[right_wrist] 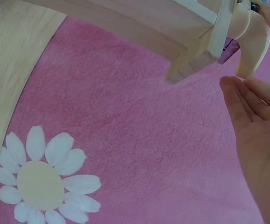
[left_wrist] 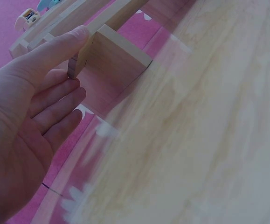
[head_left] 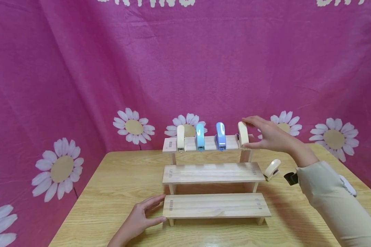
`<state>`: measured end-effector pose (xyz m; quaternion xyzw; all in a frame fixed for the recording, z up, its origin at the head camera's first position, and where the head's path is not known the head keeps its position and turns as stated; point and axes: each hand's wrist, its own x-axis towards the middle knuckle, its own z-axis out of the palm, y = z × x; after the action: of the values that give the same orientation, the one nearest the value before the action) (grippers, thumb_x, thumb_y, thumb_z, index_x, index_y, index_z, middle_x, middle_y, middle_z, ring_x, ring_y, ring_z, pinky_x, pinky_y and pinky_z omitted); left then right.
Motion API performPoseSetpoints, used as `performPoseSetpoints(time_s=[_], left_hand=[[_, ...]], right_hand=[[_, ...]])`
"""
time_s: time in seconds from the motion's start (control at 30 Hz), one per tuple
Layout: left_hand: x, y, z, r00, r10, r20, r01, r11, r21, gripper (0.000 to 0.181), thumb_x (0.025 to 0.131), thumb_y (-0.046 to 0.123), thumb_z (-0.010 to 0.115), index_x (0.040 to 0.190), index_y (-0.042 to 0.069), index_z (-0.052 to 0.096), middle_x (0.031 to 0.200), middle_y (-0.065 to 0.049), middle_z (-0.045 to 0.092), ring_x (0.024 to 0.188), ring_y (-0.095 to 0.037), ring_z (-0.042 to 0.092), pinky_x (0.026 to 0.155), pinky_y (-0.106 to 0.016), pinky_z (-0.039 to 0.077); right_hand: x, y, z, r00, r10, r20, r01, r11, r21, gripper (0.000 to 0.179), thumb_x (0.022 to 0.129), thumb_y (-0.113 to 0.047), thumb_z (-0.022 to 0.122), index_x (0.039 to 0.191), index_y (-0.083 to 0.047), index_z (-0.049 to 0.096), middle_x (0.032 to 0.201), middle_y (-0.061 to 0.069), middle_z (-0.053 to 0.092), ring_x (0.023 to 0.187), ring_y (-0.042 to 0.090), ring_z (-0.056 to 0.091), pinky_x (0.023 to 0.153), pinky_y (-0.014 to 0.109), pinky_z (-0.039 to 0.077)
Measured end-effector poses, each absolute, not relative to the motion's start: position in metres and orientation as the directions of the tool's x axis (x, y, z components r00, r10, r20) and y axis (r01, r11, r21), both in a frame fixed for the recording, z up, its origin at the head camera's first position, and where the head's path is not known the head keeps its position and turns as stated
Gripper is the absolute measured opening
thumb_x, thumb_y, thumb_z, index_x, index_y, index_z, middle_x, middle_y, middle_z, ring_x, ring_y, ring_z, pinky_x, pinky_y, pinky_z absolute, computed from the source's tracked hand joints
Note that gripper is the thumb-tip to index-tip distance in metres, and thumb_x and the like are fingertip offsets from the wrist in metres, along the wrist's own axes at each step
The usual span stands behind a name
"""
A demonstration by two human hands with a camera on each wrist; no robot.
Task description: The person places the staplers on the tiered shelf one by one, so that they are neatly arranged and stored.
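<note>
At right hand (head_left: 267, 135): cream stapler (head_left: 243, 133), pinched by ends, at top shelf (head_left: 230, 142). At left hand (head_left: 139, 216), loosely spread: bottom shelf (head_left: 216, 202), touched at end. Advised: square stapler with row before release; jostle nothing.

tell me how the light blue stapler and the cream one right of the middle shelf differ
Place: the light blue stapler stands on the top shelf; the cream stapler is on the table, beyond the middle shelf.
Pose: the light blue stapler faces the front; the cream stapler is turned diagonally.
Shared: both have smooth, rounded tops, and neither is being held.
</note>
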<state>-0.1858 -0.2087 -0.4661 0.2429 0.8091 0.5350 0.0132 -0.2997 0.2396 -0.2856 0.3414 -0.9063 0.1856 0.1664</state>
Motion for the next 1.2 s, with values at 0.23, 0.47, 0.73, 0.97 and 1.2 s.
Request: performPoseSetpoints(time_s=[0.23, 0.47, 0.73, 0.97, 1.2], left_hand=[[-0.186, -0.207, -0.464, -0.886, 0.407, 0.221, 0.365, 0.322, 0.873, 0.066, 0.082, 0.029, 0.079, 0.138, 0.003, 0.054, 0.141, -0.020, 0.055, 0.128, -0.037, 0.054, 0.108, -0.038, 0.050], [-0.184, -0.207, -0.462, -0.892, 0.397, 0.216, 0.365, 0.349, 0.863, 0.065, 0.082, 0.029, 0.079, 0.137, 0.004, 0.055, 0.140, -0.019, 0.056, 0.127, -0.037, 0.055, 0.107, -0.038, 0.051], [-0.183, -0.206, -0.460, -0.897, 0.389, 0.212, 0.363, 0.373, 0.854, 0.066, 0.082, 0.030, 0.079, 0.137, 0.003, 0.055, 0.139, -0.019, 0.057, 0.126, -0.035, 0.057, 0.106, -0.037, 0.053], [-0.183, -0.206, -0.460, -0.898, 0.386, 0.213, 0.359, 0.360, 0.861, 0.067, 0.081, 0.030, 0.080, 0.137, 0.003, 0.055, 0.139, -0.020, 0.057, 0.126, -0.035, 0.056, 0.106, -0.036, 0.052], [-0.183, -0.206, -0.460, -0.895, 0.386, 0.224, 0.369, 0.359, 0.857, 0.066, 0.081, 0.029, 0.080, 0.137, 0.002, 0.055, 0.138, -0.020, 0.057, 0.126, -0.033, 0.057, 0.106, -0.036, 0.052]], right_hand=[[-0.293, 0.253, -0.295, -0.673, -0.494, 0.551, -0.689, 0.690, -0.222, 0.078, 0.071, -0.020, 0.088, 0.136, 0.003, 0.050, 0.130, 0.019, 0.058, 0.115, 0.036, 0.059, 0.096, 0.055, 0.051], [-0.288, 0.273, -0.314, -0.660, -0.414, 0.627, -0.677, 0.690, -0.256, 0.078, 0.067, -0.012, 0.089, 0.135, 0.001, 0.053, 0.127, 0.018, 0.062, 0.108, 0.023, 0.061, 0.099, 0.036, 0.046], [-0.278, 0.296, -0.346, -0.731, -0.301, 0.612, -0.583, 0.742, -0.331, 0.076, 0.069, -0.014, 0.088, 0.135, 0.000, 0.052, 0.128, 0.018, 0.060, 0.112, 0.029, 0.058, 0.095, 0.000, 0.039], [-0.273, 0.315, -0.375, -0.783, -0.270, 0.560, -0.523, 0.772, -0.361, 0.075, 0.074, -0.018, 0.086, 0.136, 0.001, 0.049, 0.126, 0.023, 0.060, 0.111, 0.041, 0.058, 0.088, 0.045, 0.050], [-0.270, 0.326, -0.393, -0.859, -0.231, 0.458, -0.435, 0.802, -0.410, 0.073, 0.079, -0.026, 0.082, 0.134, 0.007, 0.047, 0.130, 0.032, 0.055, 0.114, 0.050, 0.055, 0.090, 0.068, 0.048]])
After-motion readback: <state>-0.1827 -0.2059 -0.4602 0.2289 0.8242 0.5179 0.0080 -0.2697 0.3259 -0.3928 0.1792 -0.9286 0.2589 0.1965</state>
